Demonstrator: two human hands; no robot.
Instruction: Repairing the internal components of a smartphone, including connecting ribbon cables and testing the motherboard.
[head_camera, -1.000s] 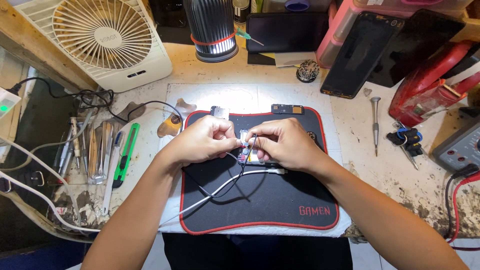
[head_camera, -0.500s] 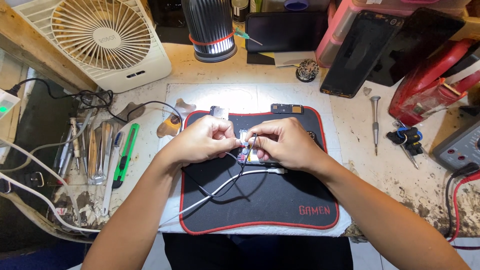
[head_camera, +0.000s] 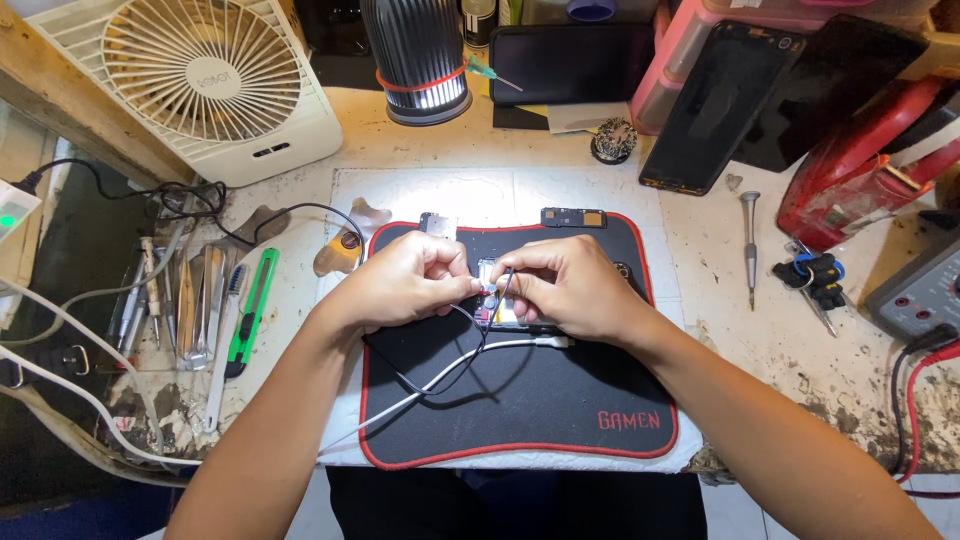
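My left hand (head_camera: 405, 282) and my right hand (head_camera: 568, 285) meet over a small opened device (head_camera: 497, 312) lying on a black mat with a red edge (head_camera: 520, 400). The fingertips of both hands pinch a thin black wire (head_camera: 470, 350) just above the device. A white cable (head_camera: 440, 378) runs from the device's right side across the mat to the lower left. Most of the device is hidden under my fingers. Two small circuit boards (head_camera: 573, 217) lie at the mat's far edge.
A white desk fan (head_camera: 205, 85) stands at the back left, a lamp (head_camera: 415, 55) behind the mat. Tweezers and a green cutter (head_camera: 250, 310) lie left. Phones (head_camera: 715, 105), a screwdriver (head_camera: 750, 245), a red case (head_camera: 860, 170) and a multimeter (head_camera: 920, 290) sit right.
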